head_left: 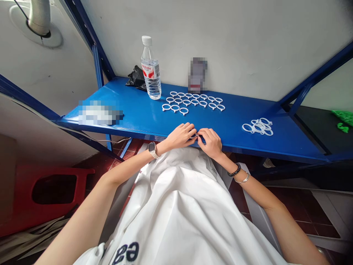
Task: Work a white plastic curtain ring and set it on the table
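Observation:
My left hand (182, 135) and my right hand (210, 141) meet at the front edge of the blue table (138, 114). Between them is a white ring (194, 136), mostly covered by the fingers. Both hands are closed on it, the right one pinching its near side. Beyond my hands lie white plastic rings (175, 108), each with a small tab, set out in three rows. To the right, several more white rings (258, 127) rest in a loose, overlapping pile.
A water bottle (152, 73) stands upright at the back left, beside a crumpled black plastic bag (135, 78). A blurred upright object (197, 75) leans on the wall. Another blurred pale item (97, 113) lies at the left end. Blue metal posts frame the table; a red stool (79, 184) is lower left.

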Demonstrator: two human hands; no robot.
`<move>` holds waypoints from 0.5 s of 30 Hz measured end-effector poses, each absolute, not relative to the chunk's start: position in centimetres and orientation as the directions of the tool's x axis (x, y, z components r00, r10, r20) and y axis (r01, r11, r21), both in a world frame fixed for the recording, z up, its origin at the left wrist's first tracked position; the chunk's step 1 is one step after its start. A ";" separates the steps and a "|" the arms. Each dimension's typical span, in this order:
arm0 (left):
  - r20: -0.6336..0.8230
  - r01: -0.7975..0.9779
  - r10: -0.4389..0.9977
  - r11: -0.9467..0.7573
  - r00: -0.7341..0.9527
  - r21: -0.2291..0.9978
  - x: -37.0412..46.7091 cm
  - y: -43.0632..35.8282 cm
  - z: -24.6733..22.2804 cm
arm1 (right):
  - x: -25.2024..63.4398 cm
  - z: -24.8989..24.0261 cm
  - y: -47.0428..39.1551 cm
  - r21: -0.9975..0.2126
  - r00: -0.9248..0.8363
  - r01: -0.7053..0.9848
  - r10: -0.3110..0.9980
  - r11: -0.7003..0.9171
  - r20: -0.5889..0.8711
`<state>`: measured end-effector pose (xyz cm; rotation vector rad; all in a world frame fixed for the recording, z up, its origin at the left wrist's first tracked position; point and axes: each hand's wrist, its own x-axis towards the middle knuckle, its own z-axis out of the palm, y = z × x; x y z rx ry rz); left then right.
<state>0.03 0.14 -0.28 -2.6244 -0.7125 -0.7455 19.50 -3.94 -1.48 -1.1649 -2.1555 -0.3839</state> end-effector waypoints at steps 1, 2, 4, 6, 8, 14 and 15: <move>0.558 0.544 0.379 -0.823 0.739 -0.162 0.0 0.1 -0.3 | 19.5 -1.5 -3.9 -0.050 -0.393 0.827 0.640 0.560 0.660; 0.556 0.546 0.383 -0.822 0.738 -0.159 0.0 0.1 -0.3 | 19.5 -1.5 -3.9 -0.052 -0.393 0.829 0.646 0.557 0.655; 0.556 0.546 0.383 -0.823 0.737 -0.156 0.0 0.1 -0.3 | 19.5 -1.5 -3.9 -0.050 -0.393 0.831 0.649 0.554 0.652; 0.561 0.542 0.378 -0.826 0.736 -0.155 0.0 0.1 -0.3 | 19.5 -1.5 -3.9 -0.041 -0.396 0.830 0.639 0.557 0.659; 0.564 0.540 0.375 -0.828 0.735 -0.154 0.0 0.1 -0.3 | 19.6 -1.6 -3.9 -0.030 -0.400 0.827 0.624 0.562 0.671; 0.563 0.542 0.375 -0.825 0.736 -0.158 0.0 0.1 -0.2 | 19.6 -1.7 -3.9 -0.021 -0.405 0.829 0.626 0.558 0.666; 0.563 0.540 0.375 -0.828 0.736 -0.154 0.0 0.1 -0.2 | 19.6 -1.7 -3.9 -0.019 -0.407 0.829 0.625 0.559 0.666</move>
